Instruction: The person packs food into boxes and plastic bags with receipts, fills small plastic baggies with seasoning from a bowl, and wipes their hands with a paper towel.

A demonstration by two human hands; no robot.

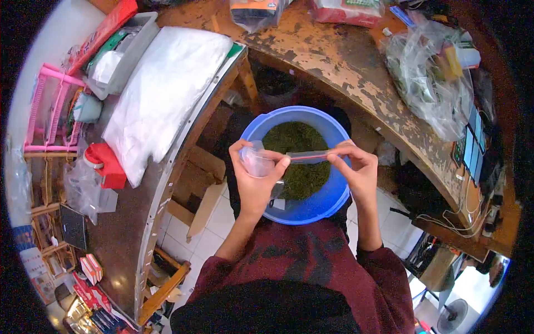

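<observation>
Over a blue tub (335, 200) in my lap, both hands pinch a small clear zip bag (308, 157) with a red line along its top edge. My left hand (257, 186) is closed on the left end, with crumpled clear plastic bunched among its fingers. Thumb and forefinger of my right hand (357, 167) grip the right end, so the edge is stretched nearly level between the hands. Below them, dark green, dry-looking shredded plant matter (297, 136) fills the bottom of the tub. A small whitish piece lies in the tub near my left wrist.
At left, a table (119, 234) carries a stack of white plastic sheets (167, 83), a grey tray (125, 53) and a red tape dispenser (105, 164). A worn wooden table (334, 61) curves ahead and right, holding a clear bag (428, 78). Cardboard (206, 211) lies below left.
</observation>
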